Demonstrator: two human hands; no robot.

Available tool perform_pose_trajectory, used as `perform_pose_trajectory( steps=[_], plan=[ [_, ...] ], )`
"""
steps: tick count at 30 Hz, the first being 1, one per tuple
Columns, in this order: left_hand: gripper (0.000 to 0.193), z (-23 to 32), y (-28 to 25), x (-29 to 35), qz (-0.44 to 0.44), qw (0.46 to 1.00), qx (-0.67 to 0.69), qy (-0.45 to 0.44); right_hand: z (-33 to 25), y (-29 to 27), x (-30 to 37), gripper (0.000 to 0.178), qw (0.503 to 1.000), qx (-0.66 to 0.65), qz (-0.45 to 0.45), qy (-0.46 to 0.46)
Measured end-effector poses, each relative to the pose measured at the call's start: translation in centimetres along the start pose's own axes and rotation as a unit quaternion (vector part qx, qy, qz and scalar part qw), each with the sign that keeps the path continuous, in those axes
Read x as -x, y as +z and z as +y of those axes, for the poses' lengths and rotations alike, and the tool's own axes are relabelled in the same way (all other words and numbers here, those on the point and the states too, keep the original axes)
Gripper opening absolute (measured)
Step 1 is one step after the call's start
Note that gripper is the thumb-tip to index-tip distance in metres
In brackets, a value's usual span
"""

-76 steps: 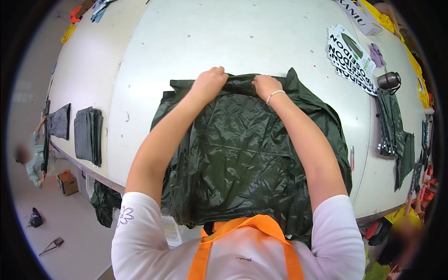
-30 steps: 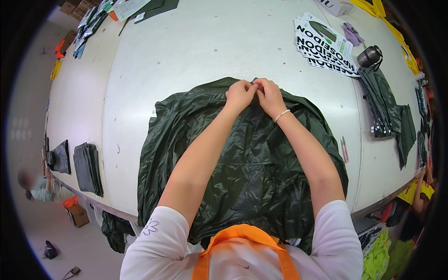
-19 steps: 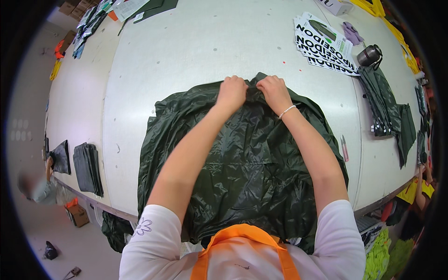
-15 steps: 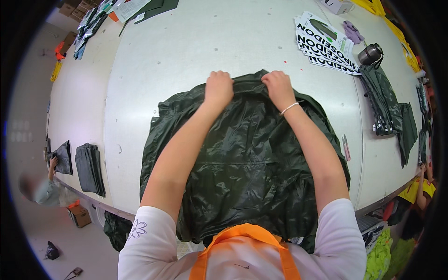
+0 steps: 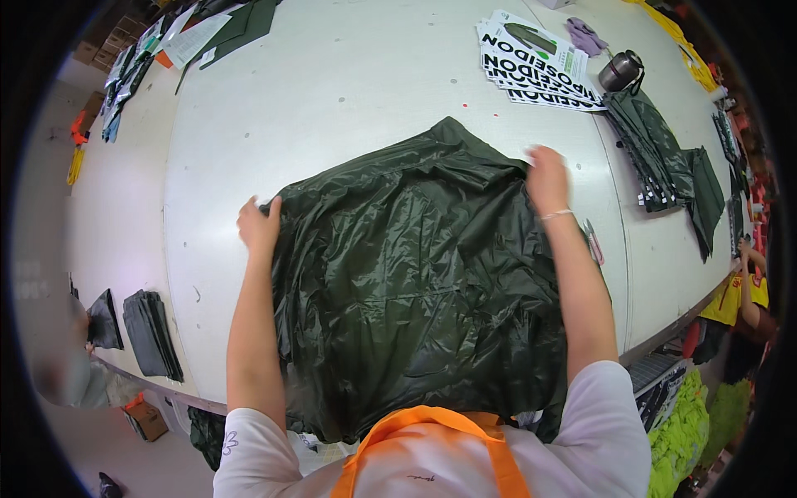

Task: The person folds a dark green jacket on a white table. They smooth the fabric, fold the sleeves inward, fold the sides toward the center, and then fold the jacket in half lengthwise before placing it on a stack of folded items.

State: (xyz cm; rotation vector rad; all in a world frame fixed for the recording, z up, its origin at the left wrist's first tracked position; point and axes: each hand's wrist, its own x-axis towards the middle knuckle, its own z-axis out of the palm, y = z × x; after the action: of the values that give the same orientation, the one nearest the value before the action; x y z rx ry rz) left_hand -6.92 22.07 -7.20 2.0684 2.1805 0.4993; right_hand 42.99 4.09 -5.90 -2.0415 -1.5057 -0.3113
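A dark green, shiny rain garment (image 5: 407,282) lies spread and wrinkled on the table in front of me, its lower part hanging toward my body. Its far edge rises to a point at the top middle. My left hand (image 5: 260,224) pinches the garment's far left corner between thumb and fingers. At the far right corner, my right hand (image 5: 548,181) has its fingers curled on the fabric edge, a little blurred by motion. Just right of my right forearm lies a pair of small scissors (image 5: 594,242).
Printed cards (image 5: 540,66) lie at the far right near a purple cloth (image 5: 586,36), a dark flask (image 5: 621,71) and folded dark green garments (image 5: 656,158). A folded dark stack (image 5: 151,332) sits at the left edge. Papers (image 5: 197,41) lie far left. Other people work at both sides.
My hands have moved apart from the middle of the far edge, the left hand out to the left corner and the right hand to the right. The garment's far edge now lies more stretched out.
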Motion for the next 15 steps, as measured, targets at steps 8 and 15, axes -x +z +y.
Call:
perform_pose_trajectory(
  steps=[8, 15],
  plan=[
    [0.057, 0.2, -0.9, 0.2, -0.229, 0.953, 0.165, -0.109, 12.3, -9.5, 10.2, 0.020, 0.909, 0.041, -0.249, 0.332],
    [0.030, 4.1, -7.8, 4.0, -0.203, 0.708, 0.660, -0.148, 7.8, -9.2, 7.4, 0.011, 0.953, -0.115, -0.042, 0.278]
  ],
)
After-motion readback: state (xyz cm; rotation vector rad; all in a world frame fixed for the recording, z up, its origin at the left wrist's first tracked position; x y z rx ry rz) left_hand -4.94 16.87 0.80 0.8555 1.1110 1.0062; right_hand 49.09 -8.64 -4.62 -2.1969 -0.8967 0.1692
